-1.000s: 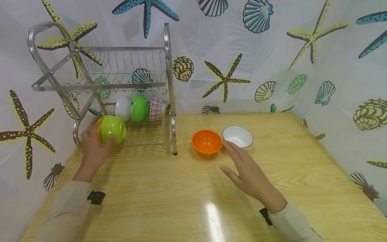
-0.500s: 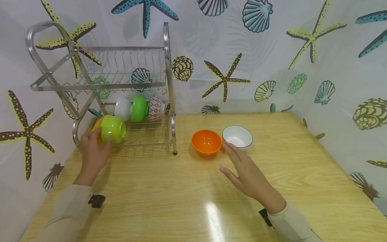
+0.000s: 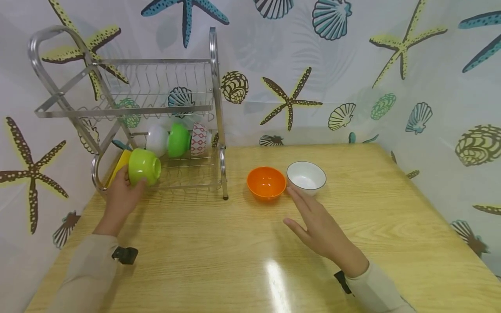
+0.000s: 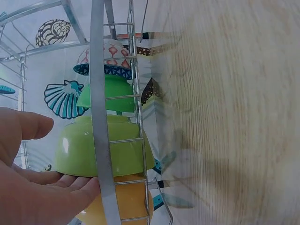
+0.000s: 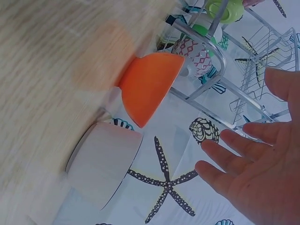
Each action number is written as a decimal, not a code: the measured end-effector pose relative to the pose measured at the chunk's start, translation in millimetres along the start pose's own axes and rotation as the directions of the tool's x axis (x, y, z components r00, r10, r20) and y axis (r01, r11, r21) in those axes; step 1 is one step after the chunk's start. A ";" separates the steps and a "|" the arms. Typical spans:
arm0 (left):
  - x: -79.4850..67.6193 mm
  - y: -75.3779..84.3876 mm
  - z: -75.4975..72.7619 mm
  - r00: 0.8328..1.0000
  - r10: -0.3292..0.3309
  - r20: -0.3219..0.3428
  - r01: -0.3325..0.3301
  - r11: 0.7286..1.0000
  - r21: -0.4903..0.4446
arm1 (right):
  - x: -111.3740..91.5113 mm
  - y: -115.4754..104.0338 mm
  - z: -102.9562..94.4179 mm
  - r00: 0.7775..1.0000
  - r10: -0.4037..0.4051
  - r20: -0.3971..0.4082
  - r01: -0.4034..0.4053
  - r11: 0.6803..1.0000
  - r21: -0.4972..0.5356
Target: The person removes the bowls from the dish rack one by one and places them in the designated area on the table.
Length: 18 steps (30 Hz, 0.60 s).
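Observation:
My left hand (image 3: 123, 191) is at the left end of the rack's lower tier, beside a lime-green bowl (image 4: 77, 145) standing on its side. Its fingers (image 4: 70, 185) reach in at the rim, between this bowl and a yellow bowl (image 4: 129, 199). The thumb (image 4: 35, 126) stands apart from the lime bowl in the left wrist view. My right hand (image 3: 322, 228) hovers over the table with fingers extended and nothing held. Its fingertips are close to a white bowl with a dark rim (image 3: 306, 176); an orange bowl (image 3: 266, 182) stands left of that one.
A two-tier metal dish rack (image 3: 125, 112) stands at the back left of the wooden table (image 3: 203, 248). Behind the lime bowl, its lower tier holds a white bowl (image 3: 155, 141), a green bowl (image 3: 178, 141) and a red-patterned bowl (image 3: 198, 139). A patterned curtain (image 3: 242, 48) hangs behind.
The yellow bowl has shifted left and leaned away from the lime bowl, opening a gap. My left fingers have moved into that gap. The right hand has stayed about where it was.

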<state>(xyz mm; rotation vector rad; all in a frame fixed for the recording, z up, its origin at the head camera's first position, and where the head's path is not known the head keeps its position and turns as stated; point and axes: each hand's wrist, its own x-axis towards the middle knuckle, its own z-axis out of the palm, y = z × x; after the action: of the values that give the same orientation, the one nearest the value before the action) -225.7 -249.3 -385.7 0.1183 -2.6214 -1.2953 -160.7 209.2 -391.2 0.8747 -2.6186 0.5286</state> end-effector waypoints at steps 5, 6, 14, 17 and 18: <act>4.0 -0.2 -2.0 1.000 -0.017 0.018 0.018 0.999 -0.027 | 1.2 -0.5 -1.6 1.000 -0.010 -0.007 0.010 1.000 -0.007; 5.0 -0.8 -2.6 1.000 -0.016 0.017 0.016 1.000 -0.025 | 1.5 -0.5 -1.8 1.000 -0.014 -0.008 0.014 1.000 -0.007; 11.9 -6.6 -10.9 0.997 -0.041 0.061 0.043 0.999 -0.026 | 3.5 -0.3 -1.8 0.999 -0.027 -0.021 0.027 1.000 0.007; 14.2 -9.3 -12.5 0.995 -0.076 0.062 0.079 0.996 -0.036 | 3.7 -0.3 -0.9 1.000 -0.026 -0.018 0.026 1.000 0.015; 14.9 -10.0 -12.7 0.994 -0.090 0.061 0.093 0.995 -0.042 | 3.8 -0.4 -0.7 1.000 -0.027 -0.016 0.027 1.000 0.016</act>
<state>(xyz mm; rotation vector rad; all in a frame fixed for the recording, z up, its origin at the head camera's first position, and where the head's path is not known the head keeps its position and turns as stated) -237.5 -267.7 -383.9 0.1986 -2.6621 -1.4077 -163.2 207.3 -389.0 0.9057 -2.5879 0.5487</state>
